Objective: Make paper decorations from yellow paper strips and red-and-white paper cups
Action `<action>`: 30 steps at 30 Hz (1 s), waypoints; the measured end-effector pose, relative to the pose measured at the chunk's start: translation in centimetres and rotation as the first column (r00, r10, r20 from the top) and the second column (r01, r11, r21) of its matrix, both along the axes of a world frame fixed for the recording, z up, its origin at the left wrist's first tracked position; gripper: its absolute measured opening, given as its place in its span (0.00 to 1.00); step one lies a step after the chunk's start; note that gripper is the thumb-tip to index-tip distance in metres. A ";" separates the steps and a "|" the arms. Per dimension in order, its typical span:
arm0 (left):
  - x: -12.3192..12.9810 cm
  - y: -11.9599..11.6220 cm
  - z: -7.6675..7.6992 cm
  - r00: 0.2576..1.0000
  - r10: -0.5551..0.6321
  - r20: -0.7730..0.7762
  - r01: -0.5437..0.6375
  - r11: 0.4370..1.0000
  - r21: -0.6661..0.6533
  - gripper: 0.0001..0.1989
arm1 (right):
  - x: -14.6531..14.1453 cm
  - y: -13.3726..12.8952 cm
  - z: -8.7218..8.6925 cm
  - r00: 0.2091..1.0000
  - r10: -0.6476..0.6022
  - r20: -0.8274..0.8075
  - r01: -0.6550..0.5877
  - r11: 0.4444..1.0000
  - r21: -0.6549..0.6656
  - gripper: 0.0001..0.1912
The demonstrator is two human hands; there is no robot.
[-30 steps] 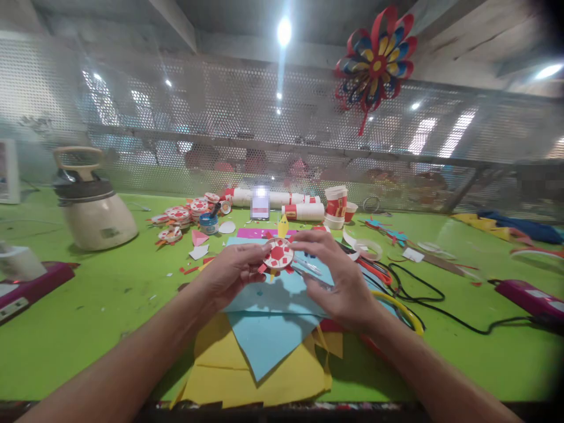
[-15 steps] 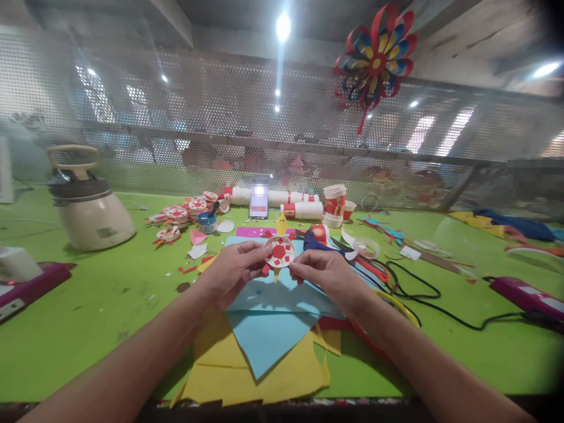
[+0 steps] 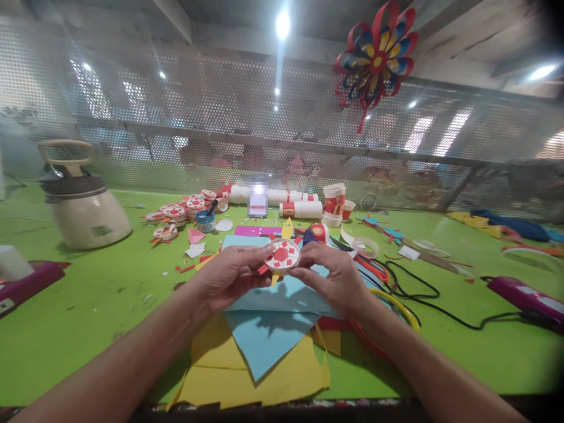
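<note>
A small paper turtle [image 3: 282, 255] is held up above the light blue paper sheets [image 3: 264, 341]. Its round white shell carries red patches, and it has a yellow head, a yellow tail and red legs. My left hand [image 3: 231, 271] pinches the shell's left side, thumb on top and fingers beneath. At the right rim, my right hand [image 3: 335, 275] has its thumb and fingers closed on the edge, partly covering the legs there. Yellow paper [image 3: 259, 385] lies under the blue sheets.
More paper turtles [image 3: 174, 212] are piled at the back left by a blue jar [image 3: 205, 221]. Paper cups [image 3: 333, 202] and a lit phone [image 3: 258, 200] stand behind. Black cable [image 3: 423, 288] and tape [image 3: 366, 247] lie right; a beige pot [image 3: 86, 205] stands left.
The turtle has come closer and tilted, its head leaning slightly right. My right hand's fingers have shifted along its right rim. The left hand keeps its hold.
</note>
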State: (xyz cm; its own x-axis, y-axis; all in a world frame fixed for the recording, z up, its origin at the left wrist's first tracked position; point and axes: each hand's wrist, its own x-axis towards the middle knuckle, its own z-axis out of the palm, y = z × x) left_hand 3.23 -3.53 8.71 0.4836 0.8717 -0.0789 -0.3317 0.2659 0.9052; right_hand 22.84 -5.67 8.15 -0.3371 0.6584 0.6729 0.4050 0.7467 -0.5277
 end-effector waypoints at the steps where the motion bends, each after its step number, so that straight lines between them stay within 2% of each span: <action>1: 0.0 0.0 0.0 1.000 -0.001 0.001 0.001 1.000 0.005 0.08 | 0.0 -0.1 0.1 1.000 0.015 0.010 -0.015 1.000 0.014 0.05; 12: 0.0 0.0 0.0 1.000 -0.024 -0.001 0.024 1.000 0.020 0.08 | 0.0 -0.4 0.1 0.998 0.045 0.049 -0.051 0.990 0.134 0.05; 14: 0.0 0.0 0.0 1.000 -0.006 -0.017 0.007 0.999 0.044 0.09 | 0.3 -0.5 0.4 0.996 0.069 0.047 -0.072 0.996 0.060 0.05; 16: 0.0 0.0 0.0 0.999 0.014 -0.032 -0.011 0.996 0.092 0.09 | 0.6 -0.4 0.8 0.993 0.112 0.025 -0.109 0.989 -0.097 0.05; 18: 0.0 0.0 0.0 0.999 0.014 -0.032 -0.010 0.989 0.144 0.09 | 1.0 -0.3 1.2 0.987 0.155 -0.050 -0.163 0.946 -0.282 0.07; 20: 0.1 0.0 0.0 0.999 0.013 -0.035 -0.006 0.985 0.173 0.10 | 1.3 -0.1 1.3 0.965 0.172 -0.199 -0.243 0.871 -0.426 0.10; 22: 0.3 -0.1 0.0 0.997 0.027 -0.068 -0.015 0.984 0.180 0.10 | 1.1 0.2 1.1 0.926 0.138 -0.353 -0.317 0.792 -0.521 0.16; 25: 0.6 -0.2 -0.1 0.989 0.058 -0.135 -0.031 0.981 0.193 0.10 | 0.4 0.4 0.6 0.884 0.040 -0.465 -0.348 0.722 -0.598 0.23; 30: 0.9 -0.4 -0.2 0.983 0.057 -0.174 -0.021 0.980 0.198 0.11 | -0.1 0.4 -0.1 0.861 -0.014 -0.508 -0.364 0.680 -0.636 0.21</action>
